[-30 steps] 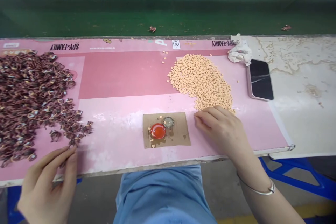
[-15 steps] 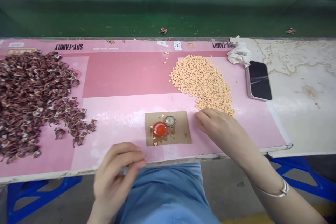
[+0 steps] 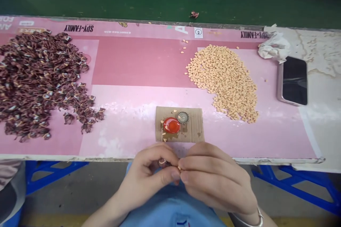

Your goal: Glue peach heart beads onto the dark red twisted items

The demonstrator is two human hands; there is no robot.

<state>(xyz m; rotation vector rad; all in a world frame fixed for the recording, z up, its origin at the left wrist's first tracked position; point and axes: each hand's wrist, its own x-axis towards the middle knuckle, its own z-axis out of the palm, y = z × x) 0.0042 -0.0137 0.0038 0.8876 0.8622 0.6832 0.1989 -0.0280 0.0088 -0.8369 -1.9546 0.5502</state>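
Note:
My left hand (image 3: 147, 173) and my right hand (image 3: 215, 177) meet just below the front edge of the pink board (image 3: 128, 131). My left fingers pinch a small dark curled piece (image 3: 162, 163), partly hidden by them. My right fingertips hold a tiny peach-coloured piece (image 3: 179, 167) against it. A heap of dark brown curled pieces (image 3: 42, 81) lies at the left, and a heap of peach heart-shaped bits (image 3: 223, 81) at the right. Nearest my hands is a cardboard square (image 3: 179, 124) bearing a red lid (image 3: 171, 125) and a metal bottle cap (image 3: 183, 117).
A black phone (image 3: 294, 81) and crumpled tissue (image 3: 274, 46) lie at the far right on a stained white surface. A green surface runs behind the board. Blue stand legs (image 3: 293, 184) sit below it, and my blue lap shows beneath my hands.
My left hand has left the brown heap and come to the middle. My right hand has moved down from the peach heap to join it. The view has tilted and shifted.

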